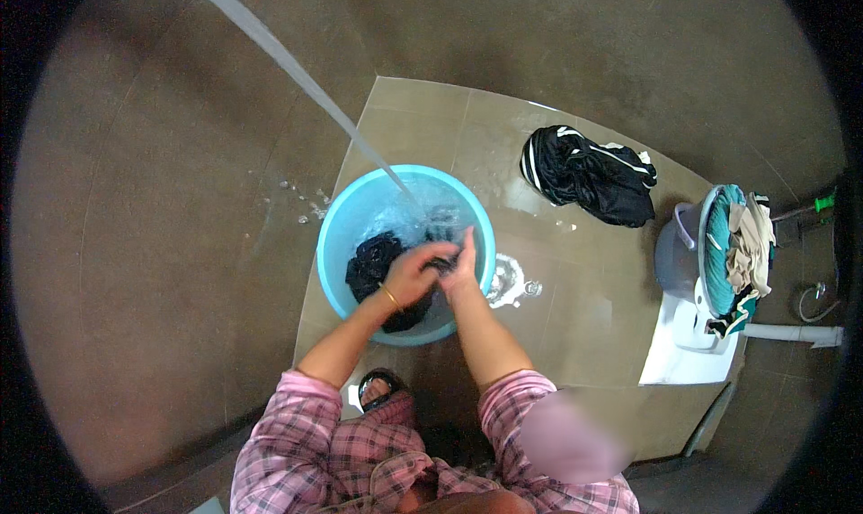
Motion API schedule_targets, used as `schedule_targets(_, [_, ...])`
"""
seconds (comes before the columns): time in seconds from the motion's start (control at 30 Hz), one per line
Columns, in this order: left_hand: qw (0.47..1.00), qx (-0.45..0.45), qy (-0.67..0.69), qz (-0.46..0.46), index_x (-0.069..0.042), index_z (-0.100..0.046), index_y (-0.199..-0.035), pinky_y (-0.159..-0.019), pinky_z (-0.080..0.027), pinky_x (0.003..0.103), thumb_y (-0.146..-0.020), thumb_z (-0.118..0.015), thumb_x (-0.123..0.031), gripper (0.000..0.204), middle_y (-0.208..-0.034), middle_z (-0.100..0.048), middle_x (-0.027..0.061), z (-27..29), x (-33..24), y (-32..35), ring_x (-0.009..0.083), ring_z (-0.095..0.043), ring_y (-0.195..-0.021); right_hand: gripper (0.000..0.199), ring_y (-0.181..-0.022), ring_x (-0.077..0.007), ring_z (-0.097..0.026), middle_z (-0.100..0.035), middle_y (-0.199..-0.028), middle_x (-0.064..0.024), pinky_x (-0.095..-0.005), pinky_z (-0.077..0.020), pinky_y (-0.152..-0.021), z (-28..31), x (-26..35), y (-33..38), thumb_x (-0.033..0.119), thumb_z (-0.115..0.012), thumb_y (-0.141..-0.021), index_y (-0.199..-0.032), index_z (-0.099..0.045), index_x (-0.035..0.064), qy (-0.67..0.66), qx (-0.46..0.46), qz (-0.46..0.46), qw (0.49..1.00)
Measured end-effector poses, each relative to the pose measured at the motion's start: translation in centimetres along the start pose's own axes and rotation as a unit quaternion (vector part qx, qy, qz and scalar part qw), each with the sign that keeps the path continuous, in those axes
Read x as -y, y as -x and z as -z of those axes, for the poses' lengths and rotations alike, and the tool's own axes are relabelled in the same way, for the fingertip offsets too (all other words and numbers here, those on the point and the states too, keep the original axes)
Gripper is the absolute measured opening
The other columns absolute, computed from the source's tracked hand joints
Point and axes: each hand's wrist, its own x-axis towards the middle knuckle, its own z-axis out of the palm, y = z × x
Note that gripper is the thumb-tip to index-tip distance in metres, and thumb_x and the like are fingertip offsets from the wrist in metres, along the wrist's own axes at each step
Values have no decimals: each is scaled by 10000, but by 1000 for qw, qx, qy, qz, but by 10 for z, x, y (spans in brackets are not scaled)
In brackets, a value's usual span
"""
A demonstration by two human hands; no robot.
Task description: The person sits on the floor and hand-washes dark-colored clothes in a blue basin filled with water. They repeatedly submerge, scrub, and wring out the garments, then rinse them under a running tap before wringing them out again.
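A light blue round tub (329, 276) stands on the tiled floor, and water pours into it from the upper left. Wet black cloth (373, 261) lies in the water. Over the tub, my left hand (415, 273), with a gold bangle at the wrist, is closed on a dark fold of this cloth. My right hand (460, 267) meets it from the right and grips the same fold, one digit pointing up. The hands partly hide the fold between them.
A black garment with white stripes (589, 174) lies on the floor at the far right. Beyond it, a greyish bucket (680, 253) overflows with green and beige clothes (748, 244). A white pipe (791, 333) runs beside it. Splashed water wets the floor around the tub.
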Motion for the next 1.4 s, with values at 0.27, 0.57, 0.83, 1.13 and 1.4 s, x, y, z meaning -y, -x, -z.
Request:
schedule_targets(0.27, [965, -80, -233, -95, -81, -606, -628, -578, -453, 377, -751, -685, -245, 220, -672, -556, 56, -3, -65, -8, 284, -573, -632, 361, -915, -194, -548, -574, -1003, -67, -357, -457, -824, -22, -27, 14, 408, -441, -954, -1078, -557, 89, 35, 156, 55, 986])
schedule_targets(0.57, [917, -240, -217, 235, -89, -652, -947, -775, -458, 457, -857, -569, -415, 349, -921, -582, 200, 48, 103, -57, 390, -555, -893, 558, -1116, -298, -521, -520, -1260, -152, -428, -426, -936, -37, 5, 20, 450, -359, -968, -1322, -416, 21, 178, -13, 76, 981])
schedule_targets(0.83, [875, 152, -429, 166, -61, -461, -1303, -1090, -215, 505, -816, -607, -219, 532, -1415, -330, 223, 14, 110, -6, 406, -294, -1307, 585, -1274, -402, -349, -368, -1379, -230, -511, -315, -1010, 19, -30, 14, 199, -617, -774, -1336, -459, 160, 877, -23, 250, 410])
schedule_targets(1.13, [956, -84, -257, 112, -106, -562, -1172, -930, -409, 438, -861, -558, -187, 322, -1147, -556, 162, 11, 117, 3, 329, -547, -1018, 564, -1109, -304, -522, -562, -1205, -150, -466, -347, -1023, -25, -27, -1, 499, -477, -889, -1219, -540, 47, 75, -60, -38, 995])
schedule_targets(1.4, [988, 132, -76, -14, -115, -657, -1014, -850, -476, 362, -859, -538, -159, 200, -956, -629, 123, -41, -86, -15, 286, -603, -921, 437, -1029, -261, -560, -615, -1088, -136, -383, -443, -926, -43, 6, 25, 388, -506, -918, -1122, -577, 9, 2, 37, -54, 998])
